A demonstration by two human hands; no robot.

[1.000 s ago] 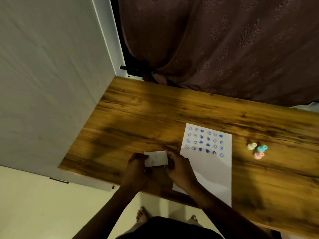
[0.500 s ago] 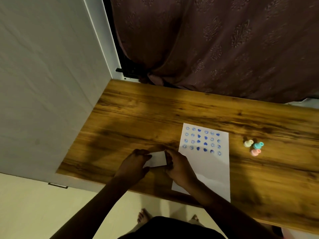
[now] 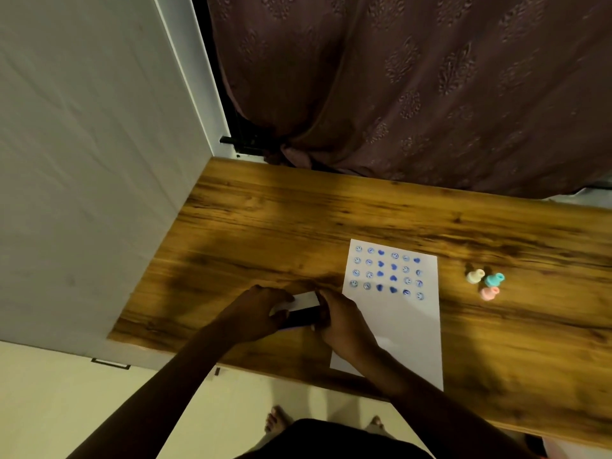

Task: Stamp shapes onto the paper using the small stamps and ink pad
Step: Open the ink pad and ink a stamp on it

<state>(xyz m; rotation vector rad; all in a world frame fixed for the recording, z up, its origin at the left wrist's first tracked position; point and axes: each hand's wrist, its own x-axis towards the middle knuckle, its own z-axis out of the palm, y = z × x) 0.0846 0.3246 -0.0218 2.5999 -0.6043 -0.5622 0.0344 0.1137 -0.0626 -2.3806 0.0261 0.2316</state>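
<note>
A white sheet of paper [image 3: 400, 326] lies on the wooden table [image 3: 298, 226], its upper part covered with rows of blue smiley and heart prints. Left of it, both hands hold a small ink pad [image 3: 303, 309]: its white lid is tilted up over a dark base. My left hand [image 3: 255, 313] grips the pad's left end. My right hand [image 3: 341, 321] grips its right end and rests partly on the paper's edge. Three small stamps, cream [image 3: 475, 276], teal [image 3: 494, 279] and pink [image 3: 489, 293], stand in a cluster right of the paper.
A white wall or door panel [image 3: 92, 160] borders the table on the left. A dark patterned curtain [image 3: 414, 87] hangs behind the table's far edge. My bare feet [image 3: 275, 422] show on the pale floor below the near edge.
The ink pad's white lid, flat between my hands before, now tilts up and a dark base shows beneath it. Both hands stay at the pad's ends.
</note>
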